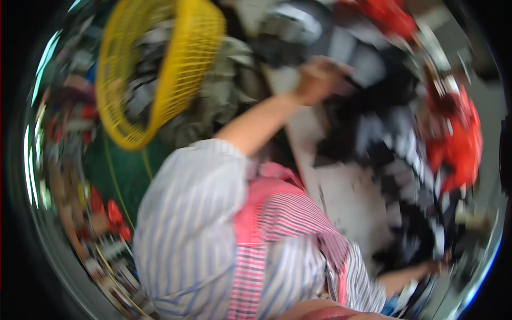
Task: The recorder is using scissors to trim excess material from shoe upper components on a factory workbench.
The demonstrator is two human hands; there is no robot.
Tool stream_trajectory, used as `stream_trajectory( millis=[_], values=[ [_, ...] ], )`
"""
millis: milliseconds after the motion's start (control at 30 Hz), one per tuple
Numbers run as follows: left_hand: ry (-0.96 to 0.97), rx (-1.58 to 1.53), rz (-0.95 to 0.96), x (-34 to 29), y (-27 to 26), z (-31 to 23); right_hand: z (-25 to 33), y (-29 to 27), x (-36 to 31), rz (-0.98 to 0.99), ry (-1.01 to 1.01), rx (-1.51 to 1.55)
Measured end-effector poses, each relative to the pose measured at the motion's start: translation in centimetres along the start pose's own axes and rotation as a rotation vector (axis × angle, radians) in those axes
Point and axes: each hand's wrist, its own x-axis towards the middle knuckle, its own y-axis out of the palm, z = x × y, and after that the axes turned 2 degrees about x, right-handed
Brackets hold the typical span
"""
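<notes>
My left hand [322, 80] reaches out over the pale table at the edge of a heap of black and grey cloth pieces [381, 90]. Motion smears its fingers, so whether they grip the dark cloth beside them does not show. Low on the right, my right hand [434, 266] is beside the near end of the same heap. It is small and blurred there, and its fingers cannot be made out.
A yellow plastic basket [186, 69] with dark and grey cloth inside stands at upper left, beside olive-green fabric [229, 80]. Red bundles [458, 138] lie beyond the heap on the right. The pale tabletop [346, 197] borders the green floor [120, 170].
</notes>
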Motion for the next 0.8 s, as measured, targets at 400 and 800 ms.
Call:
stream_trajectory(
  millis=[400,800],
  values=[
    [-0.166,-0.435,0.743,-4.4,3.3,1.7,23.0,-2.1,-9.9,0.032,0.63,0.544],
    [-0.517,-0.59,0.477,-5.9,3.4,4.2,53.4,4.0,-18.3,1.695,1.057,1.409]
  ],
)
